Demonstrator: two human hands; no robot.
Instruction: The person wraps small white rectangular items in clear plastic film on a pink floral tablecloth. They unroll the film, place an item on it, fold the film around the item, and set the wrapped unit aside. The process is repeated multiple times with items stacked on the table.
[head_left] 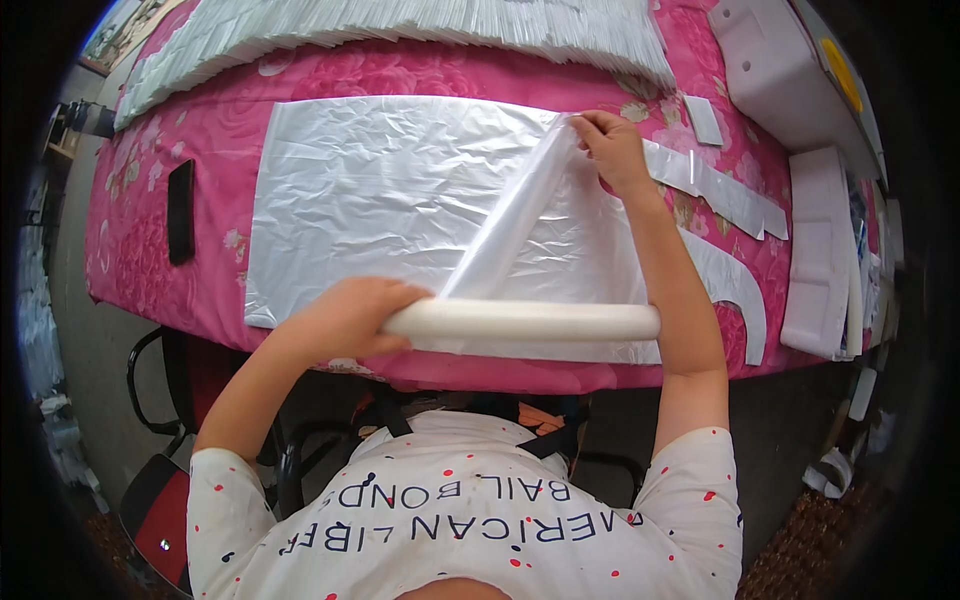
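A stack or sheet of thin, shiny white plastic bags [370, 190] lies flat on the table, with two handle-shaped strips [735, 280] reaching out to the right. My right hand [612, 150] pinches the far edge of the top layer between thumb and fingers. That layer is lifted and folded over in a slanting crease toward the near edge. Across the near side of the plastic lies a smooth white tube [530, 321], its right end next to my right forearm. My left hand [355, 315], its fingers slightly blurred, is closed on the tube's left end.
A long row of packed white plastic [420, 25] runs along the far edge of the pink flowered tablecloth [130, 230]. A black oblong [181, 212] lies at the left. White foam boxes [815, 250] stand at the right, near a small white card [703, 120]. Chairs [160, 510] stand below.
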